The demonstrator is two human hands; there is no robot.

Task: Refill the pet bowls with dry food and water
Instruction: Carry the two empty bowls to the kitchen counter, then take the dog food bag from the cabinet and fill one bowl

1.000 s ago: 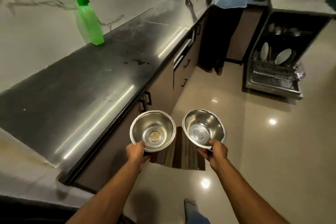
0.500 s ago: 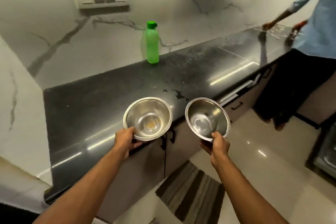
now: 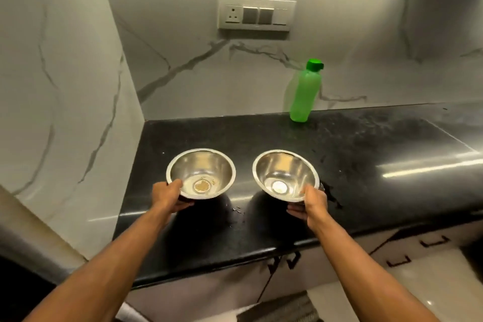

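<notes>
Head view: the left hand (image 3: 167,195) pinches the near rim of the left steel bowl (image 3: 200,174), thumb on the rim's inner edge, fingers curled beneath. The right hand (image 3: 312,201) grips the right steel bowl (image 3: 285,174) the same way at its near rim. Both bowls sit side by side, apart, over the black countertop (image 3: 366,159) (whether they rest on it or hang just above, I cannot tell). The left bowl has a brownish residue in its base; the right one looks clean. A green water bottle (image 3: 304,93) stands capped at the counter's back against the marble wall (image 3: 183,73), below a switch panel (image 3: 257,13).
</notes>
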